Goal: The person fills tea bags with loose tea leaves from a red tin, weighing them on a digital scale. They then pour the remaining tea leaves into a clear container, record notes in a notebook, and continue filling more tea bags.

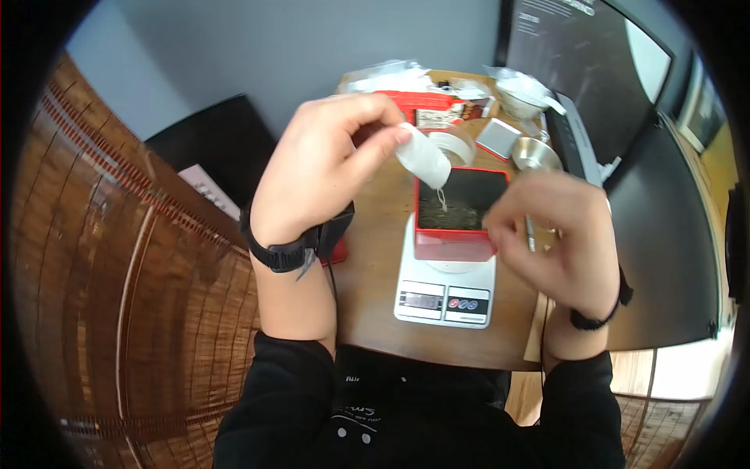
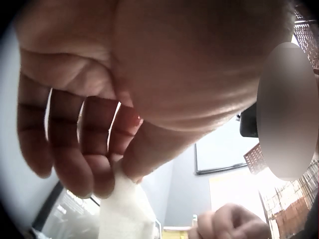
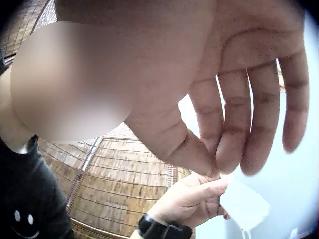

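Observation:
My left hand (image 1: 320,160) pinches a small white drawstring pouch (image 1: 424,155) between thumb and fingertips, high over the table. A thin looped string (image 1: 442,200) hangs from the pouch's lower end. Beneath it, a red-rimmed box (image 1: 457,248) stands on a white kitchen scale (image 1: 408,275), with dry greenish shreds (image 1: 447,214) inside. Blurred at the box's right edge is my right hand (image 1: 558,234). Its thumb and fingertips come together in the right wrist view, and I cannot tell whether something small is between them.
A round clear container (image 1: 453,147), a silver-grey flat box (image 1: 498,138) and a metal bowl (image 1: 536,154) stand behind the scale. Red packaging (image 1: 414,99) and plastic bags (image 1: 384,76) lie farther back. A monitor (image 1: 590,66) rises at the right.

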Motion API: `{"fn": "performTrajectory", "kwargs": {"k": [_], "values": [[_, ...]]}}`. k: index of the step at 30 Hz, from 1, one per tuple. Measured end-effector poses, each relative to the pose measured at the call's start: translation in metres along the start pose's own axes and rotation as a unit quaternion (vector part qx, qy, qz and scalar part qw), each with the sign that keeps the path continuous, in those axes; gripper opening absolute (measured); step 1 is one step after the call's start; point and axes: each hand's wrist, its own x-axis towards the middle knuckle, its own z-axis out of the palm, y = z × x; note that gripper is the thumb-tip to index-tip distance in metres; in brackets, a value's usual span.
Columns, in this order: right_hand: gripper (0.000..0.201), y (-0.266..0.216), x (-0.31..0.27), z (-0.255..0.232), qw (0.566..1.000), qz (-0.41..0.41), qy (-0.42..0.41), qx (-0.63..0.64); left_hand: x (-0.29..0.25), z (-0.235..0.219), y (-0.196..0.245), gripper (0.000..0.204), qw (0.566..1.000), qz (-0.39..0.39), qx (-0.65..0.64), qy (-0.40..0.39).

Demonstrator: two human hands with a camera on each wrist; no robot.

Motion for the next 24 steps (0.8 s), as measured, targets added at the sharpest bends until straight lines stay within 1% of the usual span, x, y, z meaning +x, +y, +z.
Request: {"fn": "performTrajectory", "kwargs": {"k": [1, 2, 3, 5, 6, 7, 8, 9, 11, 12, 13, 14, 15, 17, 18, 19, 21, 22, 23, 24], "values": [[0.012, -0.004, -0.001, 0.001, 0.996, -0.003, -0.078, 0.036, -0.006, -0.011, -0.003, 0.012, 0.998, -0.057, -0.021, 0.01], [0.015, -0.007, -0.003, 0.007, 0.989, -0.027, -0.132, 0.065, -0.013, -0.016, -0.013, 0.015, 0.994, -0.046, -0.073, 0.061], [0.007, -0.005, -0.011, 0.016, 0.981, -0.053, -0.18, 0.057, -0.02, -0.025, -0.023, 0.015, 0.994, -0.054, -0.042, 0.088], [0.007, -0.019, -0.012, 0.016, 0.933, -0.019, -0.358, 0.03, -0.041, -0.037, -0.035, 0.014, 0.987, -0.129, 0.014, 0.092], [0.007, -0.022, -0.012, 0.016, 0.932, -0.028, -0.359, 0.04, -0.054, -0.04, -0.042, 0.013, 0.98, -0.174, 0.028, 0.091], [0.009, -0.024, -0.011, 0.016, 0.922, -0.035, -0.382, 0.045, -0.068, -0.04, -0.051, 0.011, 0.971, -0.215, 0.04, 0.092], [0.011, -0.024, -0.01, 0.016, 0.912, -0.042, -0.405, 0.047, -0.081, -0.037, -0.06, 0.008, 0.968, -0.223, 0.064, 0.099], [0.011, -0.024, -0.01, 0.014, 0.912, -0.047, -0.405, 0.053, -0.1, -0.036, -0.081, 0.006, 0.965, -0.24, 0.071, 0.079], [0.012, -0.022, -0.011, 0.01, 0.926, -0.045, -0.372, 0.045, -0.123, -0.035, -0.091, 0.006, 0.934, -0.346, 0.087, 0.008], [0.013, -0.023, -0.014, 0.01, 0.94, -0.048, -0.336, 0.025, -0.139, -0.031, -0.106, 0.008, 0.943, -0.316, 0.107, -0.004], [0.013, -0.023, -0.015, 0.01, 0.94, -0.049, -0.337, 0.027, -0.144, -0.027, -0.109, 0.011, 0.95, -0.286, 0.126, -0.017], [0.015, -0.023, -0.015, 0.009, 0.948, -0.035, -0.317, 0.015, -0.149, -0.026, -0.111, 0.014, 0.954, -0.261, 0.144, -0.024], [0.016, -0.023, -0.015, 0.008, 0.955, -0.022, -0.296, 0.001, -0.153, -0.025, -0.114, 0.014, 0.954, -0.261, 0.145, -0.023], [0.017, -0.023, -0.016, 0.005, 0.959, -0.018, -0.283, -0.013, -0.146, -0.023, -0.098, 0.014, 0.954, -0.181, 0.213, 0.111], [0.017, -0.023, -0.017, 0.004, 0.962, -0.013, -0.272, -0.027, -0.141, -0.025, -0.086, 0.013, 0.948, -0.193, 0.224, 0.117], [0.017, -0.023, -0.017, 0.003, 0.962, -0.014, -0.271, -0.025, -0.14, -0.025, -0.085, 0.013, 0.948, -0.193, 0.226, 0.116], [0.016, -0.024, -0.018, 0.002, 0.97, -0.015, -0.24, -0.029, -0.14, -0.024, -0.085, 0.012, 0.968, -0.159, 0.181, 0.063], [0.016, -0.024, -0.018, 0.001, 0.97, -0.015, -0.239, -0.029, -0.135, -0.02, -0.079, 0.008, 0.971, -0.181, 0.152, 0.027], [0.015, -0.023, -0.019, 0.002, 0.973, -0.024, -0.23, -0.025, -0.131, -0.017, -0.082, 0.008, 0.974, -0.177, 0.138, -0.028], [0.014, -0.023, -0.02, 0.002, 0.975, -0.032, -0.22, -0.021, -0.133, -0.014, -0.094, 0.009, 0.971, -0.171, 0.148, -0.074]]}}
